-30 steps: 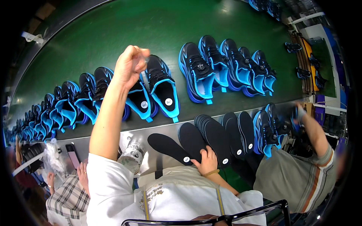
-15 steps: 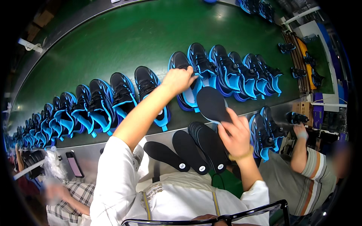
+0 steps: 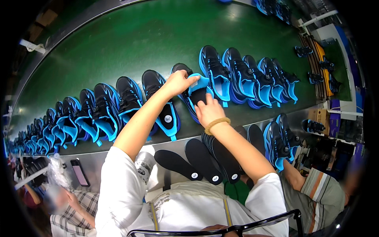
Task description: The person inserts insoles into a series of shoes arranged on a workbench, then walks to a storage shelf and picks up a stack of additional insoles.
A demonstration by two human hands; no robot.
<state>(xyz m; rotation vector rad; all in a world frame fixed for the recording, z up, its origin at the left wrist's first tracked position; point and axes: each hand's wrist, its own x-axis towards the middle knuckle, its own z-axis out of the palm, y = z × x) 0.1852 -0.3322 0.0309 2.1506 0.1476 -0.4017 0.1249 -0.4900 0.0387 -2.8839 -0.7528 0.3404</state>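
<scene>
A black and blue sports shoe rests on the green table in front of me, its toe pointing away. My left hand is closed on its light-blue tongue, which is pulled up and back. From the heel side, my right hand reaches in with bent fingers on a black insole. That insole lies mostly inside the shoe opening; my fingers hide its heel end. Left of it stands another shoe with an insole inside, a round white mark at its heel.
Several matching shoes line the table to the left, others to the right. Loose black insoles lie on the metal ledge near my body. A phone lies further left. People sit on both sides; two shoes stand beside my right arm.
My right hand has moved up and left, bringing the insole into the shoe. My left hand has shifted slightly left, folding the tongue back; the shoe now sits apart from its right neighbour.
</scene>
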